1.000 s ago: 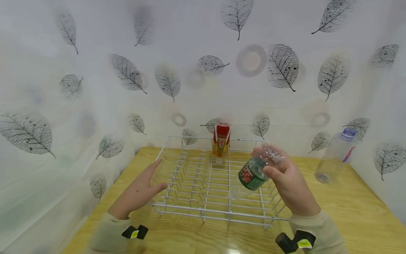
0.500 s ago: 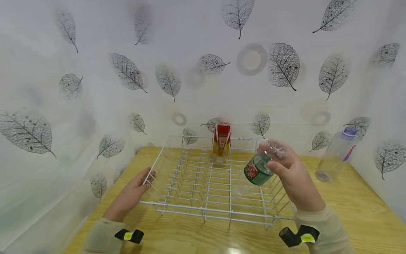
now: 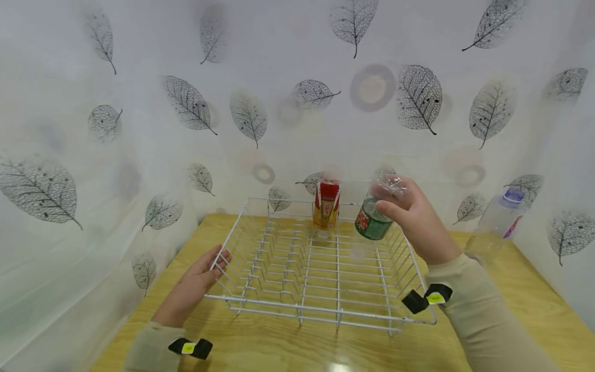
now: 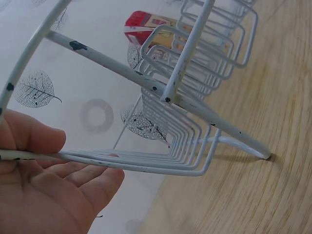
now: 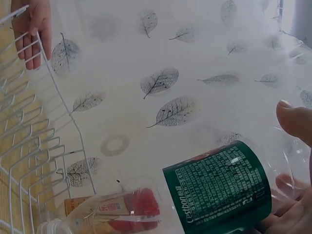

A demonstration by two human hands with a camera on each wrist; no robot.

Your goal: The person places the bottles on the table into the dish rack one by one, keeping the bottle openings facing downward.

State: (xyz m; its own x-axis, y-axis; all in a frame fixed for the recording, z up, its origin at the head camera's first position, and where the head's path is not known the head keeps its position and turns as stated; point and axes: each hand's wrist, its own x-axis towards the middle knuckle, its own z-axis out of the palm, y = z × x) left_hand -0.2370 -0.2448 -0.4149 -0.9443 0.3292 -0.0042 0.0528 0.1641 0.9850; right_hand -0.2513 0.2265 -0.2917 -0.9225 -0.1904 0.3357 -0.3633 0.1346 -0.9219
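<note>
My right hand [image 3: 409, 206] holds a clear plastic bottle [image 3: 373, 219] with a green label by its base end. The bottle is tilted neck-down over the right back part of a white wire dish rack [image 3: 321, 308]. In the right wrist view, the bottle's green label [image 5: 219, 187] faces the camera and its neck points left. My left hand [image 3: 197, 284] grips the rack's left side rim; in the left wrist view the thumb [image 4: 41, 139] lies over the wire, with the fingers beneath. A red and yellow drink carton [image 3: 327, 206] stands at the back of the rack.
A clear bottle with a purple neck [image 3: 499, 222] stands on the wooden table [image 3: 260, 341] to the right of the rack. Behind and at both sides hangs a white curtain [image 3: 297, 144] printed with dark leaves.
My left hand has moved onto the rack's left rim and grips it. My right hand has carried the green-labelled bottle farther back and higher in the head view, and the bottle now hangs more upright.
</note>
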